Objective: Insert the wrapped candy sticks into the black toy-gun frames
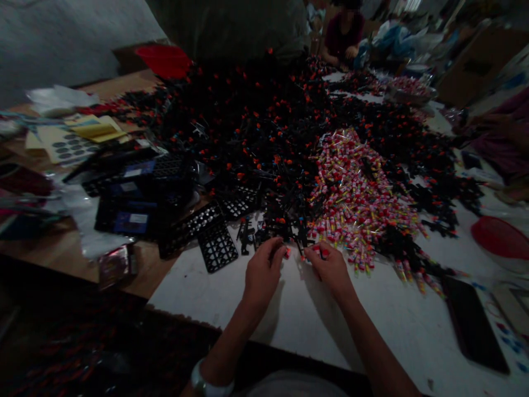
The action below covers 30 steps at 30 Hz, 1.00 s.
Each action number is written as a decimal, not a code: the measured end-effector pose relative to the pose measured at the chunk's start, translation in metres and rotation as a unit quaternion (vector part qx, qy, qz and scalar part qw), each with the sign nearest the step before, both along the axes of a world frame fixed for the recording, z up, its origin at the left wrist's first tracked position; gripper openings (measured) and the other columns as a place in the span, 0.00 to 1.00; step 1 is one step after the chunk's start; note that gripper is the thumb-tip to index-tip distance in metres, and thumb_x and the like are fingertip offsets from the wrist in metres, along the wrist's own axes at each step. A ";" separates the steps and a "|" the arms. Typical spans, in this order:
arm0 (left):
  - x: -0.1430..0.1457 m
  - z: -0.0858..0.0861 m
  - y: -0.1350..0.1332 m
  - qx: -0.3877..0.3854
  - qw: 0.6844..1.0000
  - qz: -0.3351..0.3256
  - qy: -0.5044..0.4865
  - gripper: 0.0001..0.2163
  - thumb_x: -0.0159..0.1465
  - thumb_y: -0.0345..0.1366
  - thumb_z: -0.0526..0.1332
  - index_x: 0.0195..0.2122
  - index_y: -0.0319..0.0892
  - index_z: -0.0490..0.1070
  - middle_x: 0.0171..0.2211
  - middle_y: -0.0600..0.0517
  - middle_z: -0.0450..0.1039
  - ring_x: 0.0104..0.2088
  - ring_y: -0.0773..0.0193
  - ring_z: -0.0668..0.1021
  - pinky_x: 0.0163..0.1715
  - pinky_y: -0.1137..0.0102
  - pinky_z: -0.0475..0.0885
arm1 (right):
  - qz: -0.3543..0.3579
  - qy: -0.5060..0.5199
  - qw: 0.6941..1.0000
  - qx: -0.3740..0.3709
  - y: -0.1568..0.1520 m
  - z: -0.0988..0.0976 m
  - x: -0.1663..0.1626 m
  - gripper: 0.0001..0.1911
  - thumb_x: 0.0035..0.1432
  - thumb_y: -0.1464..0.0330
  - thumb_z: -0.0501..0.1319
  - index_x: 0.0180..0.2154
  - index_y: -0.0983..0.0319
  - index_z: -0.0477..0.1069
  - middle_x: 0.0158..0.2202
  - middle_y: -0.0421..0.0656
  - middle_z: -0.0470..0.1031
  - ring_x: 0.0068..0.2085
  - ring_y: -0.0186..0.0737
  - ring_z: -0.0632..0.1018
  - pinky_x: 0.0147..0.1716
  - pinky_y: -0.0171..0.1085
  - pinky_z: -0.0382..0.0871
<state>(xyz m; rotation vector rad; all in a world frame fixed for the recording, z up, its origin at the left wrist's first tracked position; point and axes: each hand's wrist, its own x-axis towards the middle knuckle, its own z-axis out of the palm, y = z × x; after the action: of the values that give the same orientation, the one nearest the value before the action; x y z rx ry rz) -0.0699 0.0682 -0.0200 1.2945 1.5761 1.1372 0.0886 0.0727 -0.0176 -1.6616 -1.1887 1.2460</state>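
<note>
My left hand (262, 270) rests on the white table (297, 320) with its fingers curled and pinched on a small piece with an orange-red tip. My right hand (328, 264) lies beside it, fingers closed on a small red piece. Both hands touch the near edge of a big heap of small black plastic toys with orange tips (256, 121). A pile of small pink and yellow wrapped candies (355, 193) lies just beyond my right hand.
Black grid trays (217, 245) lie left of my hands. Stacked black trays with blue labels (132, 198) and sticker sheets (68, 144) sit further left. A red bowl (500, 237) and a dark phone (473, 325) are at the right. Another person (343, 33) sits at the far end.
</note>
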 end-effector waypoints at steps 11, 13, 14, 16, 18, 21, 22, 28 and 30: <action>0.018 0.003 0.029 0.211 0.928 -0.025 0.307 0.10 0.60 0.34 0.59 0.42 0.44 0.74 0.43 0.45 0.66 0.46 0.55 0.69 0.47 0.60 0.66 | 0.076 0.078 0.993 -0.046 -0.042 0.015 0.030 0.15 0.53 0.55 0.61 0.27 0.61 0.65 0.10 0.29 0.56 0.13 0.26 0.57 0.14 0.28 0.46; 0.016 0.008 0.038 0.226 0.916 -0.056 0.327 0.05 0.60 0.34 0.60 0.36 0.44 0.74 0.43 0.46 0.69 0.47 0.55 0.69 0.47 0.60 0.64 | 0.088 0.087 0.991 -0.053 -0.042 0.015 0.036 0.15 0.53 0.56 0.60 0.26 0.61 0.64 0.10 0.29 0.56 0.13 0.25 0.56 0.14 0.28 0.45; 0.014 0.010 0.041 0.225 0.914 -0.080 0.329 0.03 0.60 0.34 0.60 0.34 0.44 0.73 0.43 0.47 0.71 0.47 0.55 0.69 0.48 0.59 0.62 | 0.098 0.095 0.989 -0.056 -0.041 0.014 0.039 0.15 0.54 0.56 0.60 0.26 0.61 0.64 0.10 0.29 0.56 0.13 0.25 0.55 0.14 0.28 0.45; 0.013 0.014 0.046 0.215 0.911 -0.136 0.326 0.02 0.60 0.34 0.60 0.34 0.44 0.71 0.39 0.50 0.74 0.45 0.56 0.71 0.48 0.58 0.60 | 0.114 0.107 0.986 -0.061 -0.038 0.012 0.044 0.15 0.54 0.57 0.60 0.27 0.61 0.64 0.11 0.28 0.56 0.13 0.25 0.55 0.14 0.28 0.45; 0.013 0.017 0.047 0.218 0.908 -0.172 0.313 0.02 0.61 0.34 0.58 0.33 0.44 0.69 0.33 0.51 0.75 0.39 0.59 0.73 0.46 0.60 0.60 | 0.108 0.103 0.987 -0.064 -0.035 0.010 0.046 0.15 0.54 0.57 0.60 0.26 0.61 0.64 0.11 0.29 0.56 0.13 0.25 0.56 0.14 0.28 0.45; 0.015 0.017 0.043 0.260 0.904 -0.148 0.304 0.05 0.63 0.36 0.56 0.32 0.43 0.69 0.30 0.51 0.74 0.36 0.61 0.73 0.45 0.62 0.61 | 0.061 0.104 0.991 -0.054 -0.033 0.009 0.041 0.15 0.54 0.57 0.60 0.26 0.60 0.62 0.11 0.29 0.56 0.13 0.26 0.56 0.14 0.28 0.46; 0.016 0.017 0.041 0.272 0.905 -0.119 0.305 0.05 0.63 0.36 0.56 0.32 0.43 0.69 0.30 0.51 0.74 0.35 0.61 0.73 0.45 0.62 0.61 | 0.053 0.103 0.992 -0.048 -0.034 0.009 0.039 0.15 0.55 0.57 0.59 0.26 0.60 0.62 0.11 0.29 0.56 0.14 0.26 0.56 0.14 0.28 0.47; 0.016 0.018 0.038 0.255 0.918 -0.103 0.284 0.04 0.62 0.35 0.58 0.32 0.43 0.69 0.31 0.52 0.74 0.36 0.61 0.72 0.47 0.61 0.60 | 0.146 0.123 0.980 -0.062 -0.041 0.010 0.042 0.13 0.55 0.58 0.59 0.27 0.60 0.63 0.12 0.29 0.57 0.14 0.25 0.57 0.14 0.28 0.47; 0.012 0.022 0.041 0.258 0.917 -0.144 0.267 0.03 0.62 0.35 0.58 0.33 0.43 0.69 0.32 0.52 0.74 0.37 0.62 0.72 0.46 0.62 0.60 | 0.162 0.136 0.975 -0.061 -0.040 0.009 0.051 0.14 0.55 0.59 0.59 0.26 0.61 0.62 0.13 0.30 0.58 0.14 0.26 0.58 0.15 0.28 0.48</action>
<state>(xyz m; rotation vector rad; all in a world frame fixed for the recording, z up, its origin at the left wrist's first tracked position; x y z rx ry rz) -0.0578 0.1089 0.0022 2.2649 1.4124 1.1023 0.1396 0.0326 -0.0089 -1.3577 -1.2632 1.7203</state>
